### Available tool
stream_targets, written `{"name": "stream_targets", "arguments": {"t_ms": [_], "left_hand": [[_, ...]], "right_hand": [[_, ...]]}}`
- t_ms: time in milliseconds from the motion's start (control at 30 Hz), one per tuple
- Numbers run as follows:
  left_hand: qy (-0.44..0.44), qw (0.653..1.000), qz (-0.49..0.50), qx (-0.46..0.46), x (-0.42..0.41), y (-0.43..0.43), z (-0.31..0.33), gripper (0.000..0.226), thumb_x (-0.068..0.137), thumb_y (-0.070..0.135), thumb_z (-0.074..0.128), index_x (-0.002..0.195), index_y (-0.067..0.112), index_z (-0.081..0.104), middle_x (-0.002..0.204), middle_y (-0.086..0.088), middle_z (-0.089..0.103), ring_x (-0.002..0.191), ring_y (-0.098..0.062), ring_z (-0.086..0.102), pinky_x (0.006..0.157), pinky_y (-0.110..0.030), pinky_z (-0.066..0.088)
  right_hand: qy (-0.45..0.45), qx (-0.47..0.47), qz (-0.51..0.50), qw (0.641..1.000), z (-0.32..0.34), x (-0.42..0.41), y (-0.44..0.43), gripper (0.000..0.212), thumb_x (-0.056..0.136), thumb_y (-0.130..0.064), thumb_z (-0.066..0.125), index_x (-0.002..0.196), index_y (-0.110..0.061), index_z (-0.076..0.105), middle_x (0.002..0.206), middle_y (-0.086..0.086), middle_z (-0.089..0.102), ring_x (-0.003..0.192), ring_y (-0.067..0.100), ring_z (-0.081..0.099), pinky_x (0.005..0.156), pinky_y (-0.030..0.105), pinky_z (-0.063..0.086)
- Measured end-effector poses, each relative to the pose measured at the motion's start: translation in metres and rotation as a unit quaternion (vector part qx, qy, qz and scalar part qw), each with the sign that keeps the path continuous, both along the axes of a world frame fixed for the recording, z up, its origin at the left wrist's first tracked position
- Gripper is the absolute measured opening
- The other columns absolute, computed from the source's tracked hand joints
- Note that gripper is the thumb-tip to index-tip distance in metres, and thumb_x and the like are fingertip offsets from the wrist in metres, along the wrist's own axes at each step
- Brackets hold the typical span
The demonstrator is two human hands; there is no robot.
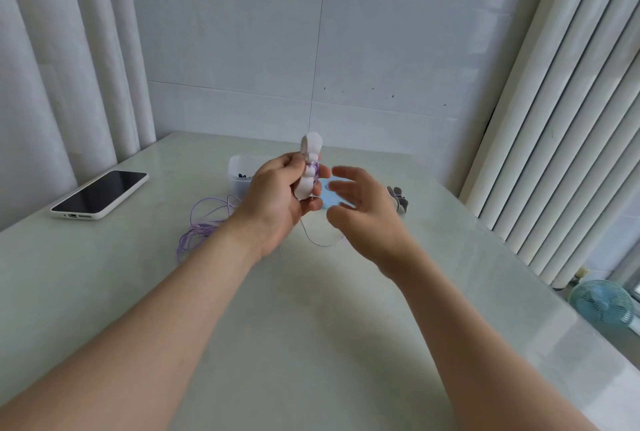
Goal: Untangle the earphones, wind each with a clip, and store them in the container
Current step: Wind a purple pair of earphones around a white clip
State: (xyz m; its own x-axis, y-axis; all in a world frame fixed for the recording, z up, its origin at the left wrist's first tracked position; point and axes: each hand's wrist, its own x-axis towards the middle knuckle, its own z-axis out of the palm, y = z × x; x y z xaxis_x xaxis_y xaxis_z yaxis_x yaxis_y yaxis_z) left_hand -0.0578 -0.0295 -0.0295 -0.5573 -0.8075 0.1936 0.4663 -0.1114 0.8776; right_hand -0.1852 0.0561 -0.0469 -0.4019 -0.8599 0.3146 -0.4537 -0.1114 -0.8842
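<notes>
My left hand [277,195] grips a white winder clip [309,167] held upright above the table, with a few turns of purple earphone cord round its middle. The rest of the purple earphone cord [204,222] lies in loose loops on the table to the left, and a strand runs under both hands. My right hand [360,208] hovers just right of the clip, fingers spread and blurred, holding nothing I can see. A clear plastic container [239,170] stands behind my left hand with dark items inside.
A phone [100,194] in a white case lies at the left of the pale table [311,326]. A blue lid [329,196] lies behind my right hand, and several grey clips [400,198] sit beyond it. Curtains hang on both sides; a small fan [602,306] stands at the lower right.
</notes>
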Motion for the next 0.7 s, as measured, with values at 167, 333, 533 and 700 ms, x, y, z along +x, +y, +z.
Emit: {"name": "stream_targets", "arguments": {"t_ms": [167,333,533,700], "left_hand": [[0.02,0.995,-0.086,0.043,0.0,0.009,0.004,0.028,0.111,0.015,0.038,0.102,0.006,0.063,0.083,-0.006,0.068,0.071,-0.018,0.053,0.071,-0.029,0.045],[0.04,0.993,-0.093,0.059,0.002,0.006,0.005,0.031,0.113,0.023,0.039,0.124,0.005,0.06,0.1,-0.008,0.069,0.075,-0.018,0.055,0.068,-0.032,0.053],[0.045,0.995,-0.075,0.043,0.006,-0.004,0.002,0.038,0.11,0.03,0.048,0.137,0.008,0.063,0.122,-0.005,0.074,0.103,-0.018,0.072,0.084,-0.039,0.06],[0.041,0.994,-0.099,0.037,0.006,-0.005,0.003,0.025,0.108,0.032,0.05,0.122,0.016,0.064,0.13,-0.004,0.073,0.126,-0.018,0.066,0.103,-0.039,0.053]], "right_hand": [[-0.218,-0.012,0.154,0.964,-0.002,0.012,-0.006,0.057,0.081,-0.005,0.056,0.137,-0.019,0.054,0.098,0.016,0.071,0.089,0.03,0.07,0.09,0.042,0.059],[-0.117,0.04,0.135,0.983,0.006,0.006,0.0,0.017,0.088,-0.023,0.054,0.1,-0.018,0.066,0.078,-0.002,0.066,0.068,0.018,0.043,0.065,0.031,0.035],[-0.003,0.022,0.045,0.999,0.014,0.009,0.007,0.031,0.102,-0.024,0.048,0.074,-0.011,0.049,0.074,0.001,0.042,0.064,0.009,0.034,0.066,0.031,0.027],[0.018,0.018,0.016,1.0,0.01,0.009,0.004,0.049,0.112,-0.036,0.038,0.072,-0.014,0.057,0.076,0.003,0.032,0.066,0.012,0.03,0.064,0.028,0.028]]}}
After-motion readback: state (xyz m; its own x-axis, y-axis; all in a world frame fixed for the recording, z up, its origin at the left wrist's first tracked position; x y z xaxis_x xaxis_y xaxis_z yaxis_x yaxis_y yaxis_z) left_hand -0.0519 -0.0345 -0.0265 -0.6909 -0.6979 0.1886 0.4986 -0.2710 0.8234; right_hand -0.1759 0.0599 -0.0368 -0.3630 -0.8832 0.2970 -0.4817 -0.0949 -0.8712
